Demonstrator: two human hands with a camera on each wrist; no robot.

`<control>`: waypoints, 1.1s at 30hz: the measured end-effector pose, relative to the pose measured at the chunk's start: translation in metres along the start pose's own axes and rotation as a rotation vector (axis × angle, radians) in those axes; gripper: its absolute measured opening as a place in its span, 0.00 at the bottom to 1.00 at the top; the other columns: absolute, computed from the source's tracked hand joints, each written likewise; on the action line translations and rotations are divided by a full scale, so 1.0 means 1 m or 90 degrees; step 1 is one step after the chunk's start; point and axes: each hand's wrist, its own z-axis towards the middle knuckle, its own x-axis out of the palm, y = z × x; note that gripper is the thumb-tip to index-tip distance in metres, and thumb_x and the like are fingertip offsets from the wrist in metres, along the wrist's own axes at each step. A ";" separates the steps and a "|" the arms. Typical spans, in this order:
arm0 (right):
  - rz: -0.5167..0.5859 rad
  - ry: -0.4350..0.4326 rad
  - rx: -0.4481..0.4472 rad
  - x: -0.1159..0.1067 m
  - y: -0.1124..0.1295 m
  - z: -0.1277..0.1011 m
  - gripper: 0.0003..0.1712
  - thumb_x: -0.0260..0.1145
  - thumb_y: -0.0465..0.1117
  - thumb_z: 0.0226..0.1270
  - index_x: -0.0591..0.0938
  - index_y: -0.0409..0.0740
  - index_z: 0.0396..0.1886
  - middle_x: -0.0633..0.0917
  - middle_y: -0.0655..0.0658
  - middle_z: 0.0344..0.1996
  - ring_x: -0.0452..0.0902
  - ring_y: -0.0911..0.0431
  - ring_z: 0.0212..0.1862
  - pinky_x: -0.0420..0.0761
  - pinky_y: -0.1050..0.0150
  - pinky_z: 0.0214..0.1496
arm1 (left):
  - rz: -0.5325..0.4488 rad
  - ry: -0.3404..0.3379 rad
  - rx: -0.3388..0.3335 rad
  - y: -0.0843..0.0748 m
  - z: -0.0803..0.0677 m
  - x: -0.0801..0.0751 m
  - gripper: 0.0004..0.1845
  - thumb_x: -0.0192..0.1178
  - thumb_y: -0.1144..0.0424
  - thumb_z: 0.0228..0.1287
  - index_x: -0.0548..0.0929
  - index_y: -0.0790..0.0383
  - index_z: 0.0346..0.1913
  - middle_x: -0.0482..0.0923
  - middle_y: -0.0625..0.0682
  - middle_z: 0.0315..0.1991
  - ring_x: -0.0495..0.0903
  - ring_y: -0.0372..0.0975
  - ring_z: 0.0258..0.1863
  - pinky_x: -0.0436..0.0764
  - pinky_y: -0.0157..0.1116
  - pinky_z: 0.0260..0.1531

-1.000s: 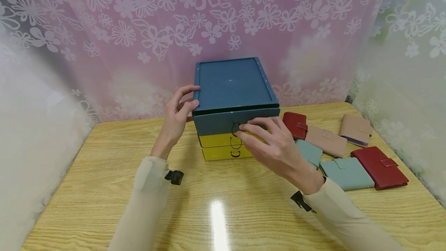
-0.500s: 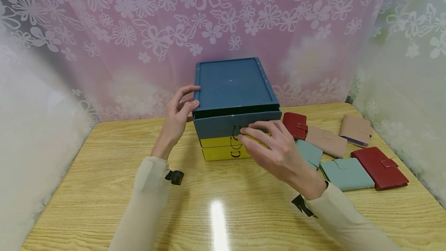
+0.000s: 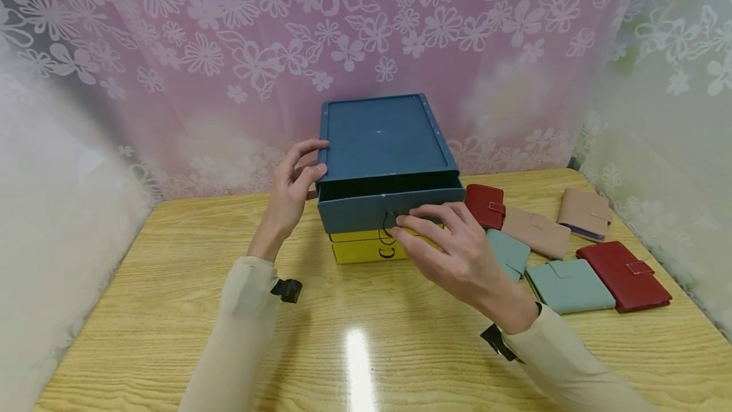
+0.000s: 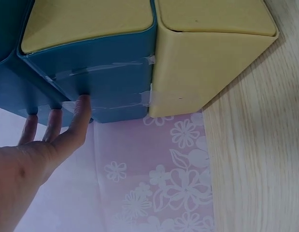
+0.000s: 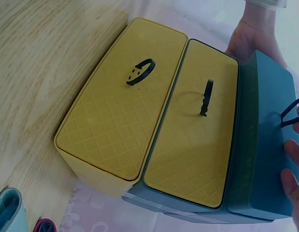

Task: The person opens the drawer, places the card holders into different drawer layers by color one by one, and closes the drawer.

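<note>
Over the wood-grain tabletop (image 3: 171, 329), a blue drawer (image 3: 351, 212) juts further than before; your right hand (image 3: 452, 250) pinches its black loop (image 5: 291, 107), your left hand (image 3: 290, 189), spread, touches the casing (image 3: 377, 138).

From here I can read no lettering, labels, brands, numbers or signs in any view.
</note>
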 end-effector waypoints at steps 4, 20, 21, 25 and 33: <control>0.001 -0.003 -0.007 -0.001 0.002 0.000 0.12 0.60 0.40 0.76 0.89 0.44 0.46 0.91 0.42 0.42 0.84 0.44 0.43 0.82 0.51 0.40 | -0.001 0.005 0.006 0.000 0.000 -0.001 0.24 0.50 0.54 0.76 0.73 0.47 0.72 0.65 0.43 0.75 0.78 0.48 0.62 0.81 0.60 0.57; 0.012 -0.044 -0.024 -0.004 0.006 0.002 0.10 0.63 0.39 0.75 0.89 0.43 0.44 0.91 0.43 0.40 0.85 0.45 0.41 0.82 0.51 0.38 | 0.001 0.010 0.000 -0.002 0.001 -0.002 0.23 0.53 0.53 0.76 0.74 0.46 0.71 0.65 0.42 0.76 0.78 0.46 0.65 0.81 0.60 0.58; 0.010 -0.047 -0.025 -0.004 0.006 0.002 0.10 0.63 0.39 0.75 0.90 0.43 0.44 0.91 0.43 0.40 0.85 0.45 0.41 0.82 0.51 0.38 | 0.001 0.010 -0.001 -0.002 0.002 -0.002 0.23 0.53 0.53 0.76 0.74 0.47 0.71 0.65 0.42 0.76 0.78 0.46 0.65 0.81 0.59 0.58; 0.009 -0.056 -0.029 -0.004 0.006 0.002 0.09 0.64 0.39 0.74 0.90 0.43 0.43 0.91 0.43 0.39 0.85 0.45 0.40 0.82 0.51 0.37 | 0.004 0.004 0.004 -0.002 0.002 -0.001 0.23 0.53 0.54 0.77 0.74 0.48 0.71 0.66 0.42 0.75 0.79 0.44 0.63 0.83 0.53 0.53; 0.010 -0.065 -0.037 -0.004 0.004 0.000 0.09 0.64 0.38 0.74 0.90 0.43 0.43 0.91 0.42 0.39 0.85 0.45 0.40 0.81 0.51 0.37 | 0.032 -0.018 0.025 0.002 0.004 0.003 0.21 0.52 0.57 0.79 0.75 0.49 0.71 0.69 0.44 0.72 0.80 0.41 0.59 0.78 0.34 0.35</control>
